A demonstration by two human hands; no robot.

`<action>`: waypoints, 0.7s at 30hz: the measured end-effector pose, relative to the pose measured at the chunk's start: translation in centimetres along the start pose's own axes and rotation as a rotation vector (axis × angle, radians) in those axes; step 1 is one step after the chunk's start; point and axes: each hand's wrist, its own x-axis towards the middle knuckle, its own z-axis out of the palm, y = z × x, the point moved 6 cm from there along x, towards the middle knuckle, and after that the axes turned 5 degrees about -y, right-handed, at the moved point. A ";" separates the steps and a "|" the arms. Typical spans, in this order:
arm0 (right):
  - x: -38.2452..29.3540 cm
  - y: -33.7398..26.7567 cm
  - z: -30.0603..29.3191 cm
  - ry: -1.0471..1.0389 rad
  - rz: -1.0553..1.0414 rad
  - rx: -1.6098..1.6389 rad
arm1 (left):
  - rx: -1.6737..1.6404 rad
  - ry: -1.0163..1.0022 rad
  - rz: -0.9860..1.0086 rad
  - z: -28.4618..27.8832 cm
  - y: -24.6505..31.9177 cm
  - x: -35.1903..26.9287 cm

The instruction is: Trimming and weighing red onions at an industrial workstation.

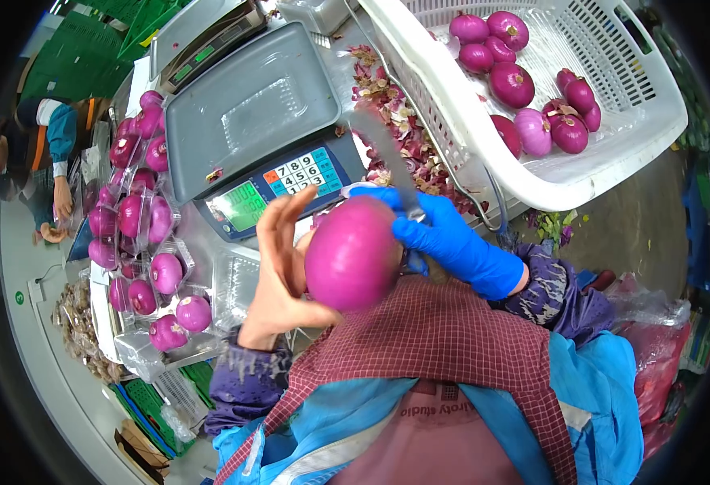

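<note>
A large red onion (352, 257) is up in front of my chest, between my two hands. My bare left hand (279, 273) cups its left side, with the thumb below and the fingers spread above. In its blue glove, my right hand (458, 239) grips a knife (394, 157) and rests against the onion's right side. The blade is blurred and points up and away from me. Behind the onion, a digital scale (258, 103) with a grey pan has its display lit green. Dry onion skins (391, 115) lie heaped right of the scale.
A white plastic basket (500, 176) with several red onions stands at the upper right. On the left are clear plastic trays (176, 251) of onions. A second scale (209, 45) sits farther back. Another person's hand (62, 199) is at the far left. Green crates (76, 60) are stacked behind.
</note>
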 end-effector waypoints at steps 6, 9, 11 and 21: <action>-1.3 -0.6 0.8 0.101 -0.217 -0.205 | -0.935 0.297 -0.353 1.3 -4.9 -3.1; -2.2 -0.9 0.1 0.089 -0.384 -0.650 | -0.894 0.288 -0.297 -0.5 -5.5 -4.5; -2.9 -0.8 0.5 0.087 -0.492 -1.021 | -0.765 0.325 -0.242 -1.4 -5.5 -5.4; -4.2 1.1 2.3 0.086 -0.402 -1.531 | -0.792 0.204 -0.359 -0.8 -5.8 -7.4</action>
